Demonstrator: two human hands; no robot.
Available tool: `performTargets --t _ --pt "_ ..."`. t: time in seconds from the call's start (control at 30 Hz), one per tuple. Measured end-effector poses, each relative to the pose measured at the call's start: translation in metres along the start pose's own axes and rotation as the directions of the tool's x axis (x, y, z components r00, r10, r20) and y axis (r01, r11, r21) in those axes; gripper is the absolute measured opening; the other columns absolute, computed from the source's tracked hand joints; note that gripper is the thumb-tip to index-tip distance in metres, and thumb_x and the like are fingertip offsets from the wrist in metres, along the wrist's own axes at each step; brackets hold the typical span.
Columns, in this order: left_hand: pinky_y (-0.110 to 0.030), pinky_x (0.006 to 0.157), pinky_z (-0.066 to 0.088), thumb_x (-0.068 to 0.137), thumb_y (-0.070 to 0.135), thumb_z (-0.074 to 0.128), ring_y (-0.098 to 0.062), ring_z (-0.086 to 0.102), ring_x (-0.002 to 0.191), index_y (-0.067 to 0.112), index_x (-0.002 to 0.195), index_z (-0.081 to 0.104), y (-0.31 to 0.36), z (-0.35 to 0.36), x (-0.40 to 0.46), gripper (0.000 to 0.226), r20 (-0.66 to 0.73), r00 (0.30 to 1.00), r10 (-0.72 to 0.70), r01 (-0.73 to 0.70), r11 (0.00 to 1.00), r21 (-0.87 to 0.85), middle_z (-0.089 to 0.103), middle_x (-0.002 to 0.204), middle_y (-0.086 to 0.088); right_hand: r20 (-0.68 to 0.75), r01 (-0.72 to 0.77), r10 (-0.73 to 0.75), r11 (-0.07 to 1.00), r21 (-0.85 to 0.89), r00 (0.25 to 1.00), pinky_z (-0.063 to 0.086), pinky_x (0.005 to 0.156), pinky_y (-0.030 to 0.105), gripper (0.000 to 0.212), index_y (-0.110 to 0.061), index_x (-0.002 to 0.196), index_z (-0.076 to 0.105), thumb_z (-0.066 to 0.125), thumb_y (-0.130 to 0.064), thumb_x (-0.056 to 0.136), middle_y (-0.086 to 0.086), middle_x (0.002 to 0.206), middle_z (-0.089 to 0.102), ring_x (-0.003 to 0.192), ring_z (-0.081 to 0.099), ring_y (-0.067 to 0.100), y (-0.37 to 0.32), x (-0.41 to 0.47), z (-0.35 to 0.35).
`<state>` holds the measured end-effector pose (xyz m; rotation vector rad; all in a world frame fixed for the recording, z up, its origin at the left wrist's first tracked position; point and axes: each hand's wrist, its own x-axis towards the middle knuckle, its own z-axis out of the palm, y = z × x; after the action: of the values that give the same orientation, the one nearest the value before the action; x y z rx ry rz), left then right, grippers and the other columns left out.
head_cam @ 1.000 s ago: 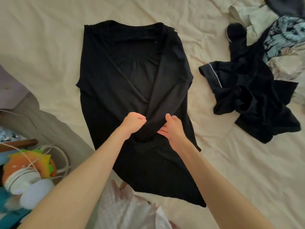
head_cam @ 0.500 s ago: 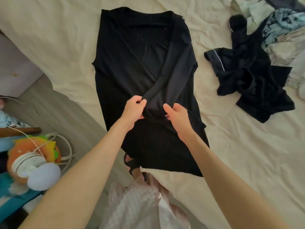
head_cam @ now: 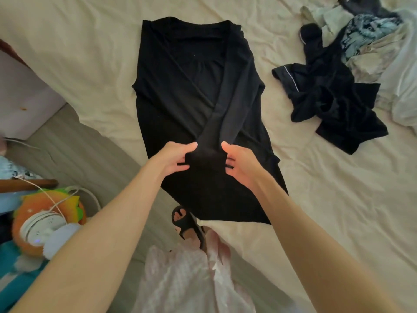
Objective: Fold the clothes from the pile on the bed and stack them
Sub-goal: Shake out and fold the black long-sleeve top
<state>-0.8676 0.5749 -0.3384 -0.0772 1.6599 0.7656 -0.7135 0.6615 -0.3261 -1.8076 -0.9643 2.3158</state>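
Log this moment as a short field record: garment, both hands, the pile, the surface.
garment: black top spread flat on the bed, both sleeves folded in across the front
left hand: pinches the end of the sleeve that crosses from the right
right hand: holds the same sleeve end from the other side
pile: unfolded clothes, right of the top
surface: cream bed sheet, wrinkled

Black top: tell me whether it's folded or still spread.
Partly folded. The black top lies flat on the bed, both sleeves crossed over its front; the left hand and right hand grip the cuff ends.
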Motion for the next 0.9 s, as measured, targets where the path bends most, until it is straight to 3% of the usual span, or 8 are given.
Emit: performTargets --t 0.07,0.13,0.23,0.33,0.47,0.6,0.7,0.9 --pt "-0.041 0.101 0.043 0.086 0.031 0.067 -0.023 0.053 0.116 0.008 0.128 0.053 -0.015 0.001 0.001 0.050 -0.055 0.998 0.016 -0.008 0.990 0.142 0.057 0.126 -0.007 0.019 0.011 -0.010 0.998 -0.060 1.000 0.052 0.088 0.039 0.011 -0.011 0.086 0.065 0.067 -0.022 0.087 0.003 0.091 0.072 0.096 0.066 0.020 0.009 0.000 0.000" --pt "-0.039 0.098 0.044 0.088 0.031 0.063 -0.023 0.059 0.105 0.004 0.113 0.061 -0.021 -0.001 0.002 0.038 -0.060 0.984 0.170 -0.151 0.958 0.242 0.063 0.112 -0.012 0.039 0.044 -0.041 0.995 -0.087 0.998 0.053 0.081 0.037 0.021 -0.015 0.070 0.059 0.065 -0.021 0.089 -0.001 0.077 0.069 0.087 0.065 0.016 0.015 -0.001 0.001" --pt "-0.023 0.076 0.045 0.091 0.033 0.057 -0.007 0.058 0.076 0.017 0.079 0.061 -0.016 -0.011 -0.009 0.020 -0.014 0.887 0.461 -0.435 0.848 0.304 0.062 0.079 0.000 0.100 0.034 -0.033 0.999 -0.009 0.994 0.055 0.076 0.038 0.005 -0.022 0.093 0.061 0.057 -0.024 0.094 -0.006 0.097 0.068 0.093 0.064 0.016 0.024 -0.008 0.005" --pt "-0.018 0.071 0.043 0.093 0.035 0.053 -0.003 0.060 0.082 0.027 0.090 0.059 -0.015 -0.025 -0.017 0.010 -0.021 0.814 0.580 -0.539 0.768 0.346 0.064 0.085 0.009 0.184 0.003 -0.022 0.995 0.102 0.983 0.056 0.079 0.039 0.015 -0.021 0.112 0.055 0.048 -0.024 0.098 0.001 0.118 0.064 0.102 0.064 0.020 0.035 -0.016 0.008" --pt "-0.026 0.078 0.046 0.096 0.032 0.050 -0.009 0.057 0.084 0.017 0.131 0.045 -0.044 -0.046 -0.014 0.039 0.001 0.897 0.441 -0.393 0.798 0.457 0.060 0.088 0.002 0.163 -0.013 0.048 0.978 -0.208 0.985 0.052 0.088 0.035 0.020 -0.011 0.117 0.050 0.043 -0.018 0.100 0.008 0.120 0.060 0.110 0.060 0.022 0.058 -0.019 0.009" --pt "-0.039 0.090 0.047 0.096 0.019 0.051 -0.024 0.060 0.099 0.011 0.141 0.030 -0.081 -0.067 -0.009 0.050 -0.033 0.991 0.132 -0.095 0.848 0.521 0.058 0.108 -0.011 0.078 -0.093 0.143 0.889 -0.449 0.987 0.046 0.090 0.033 0.033 -0.015 0.131 0.045 0.046 -0.025 0.099 0.002 0.120 0.056 0.107 0.054 0.016 0.070 -0.008 -0.004" --pt "-0.039 0.100 0.042 0.096 0.016 0.050 -0.029 0.054 0.115 0.010 0.140 0.034 -0.078 -0.071 -0.003 0.047 -0.072 0.983 0.167 -0.101 0.829 0.551 0.055 0.120 -0.014 -0.054 -0.057 0.035 0.875 -0.481 0.998 0.049 0.077 0.026 0.025 -0.016 0.122 0.053 0.047 -0.022 0.098 0.002 0.109 0.063 0.094 0.060 0.012 0.066 0.007 -0.011" --pt "-0.031 0.092 0.041 0.097 0.020 0.048 -0.020 0.053 0.111 0.015 0.131 0.048 -0.018 -0.046 0.009 0.035 -0.027 0.924 0.382 -0.278 0.717 0.639 0.058 0.120 -0.005 -0.159 0.041 -0.118 0.906 -0.421 0.980 0.052 0.065 0.023 0.017 -0.016 0.110 0.055 0.043 -0.019 0.099 0.003 0.090 0.066 0.080 0.065 0.013 0.019 0.032 -0.018"
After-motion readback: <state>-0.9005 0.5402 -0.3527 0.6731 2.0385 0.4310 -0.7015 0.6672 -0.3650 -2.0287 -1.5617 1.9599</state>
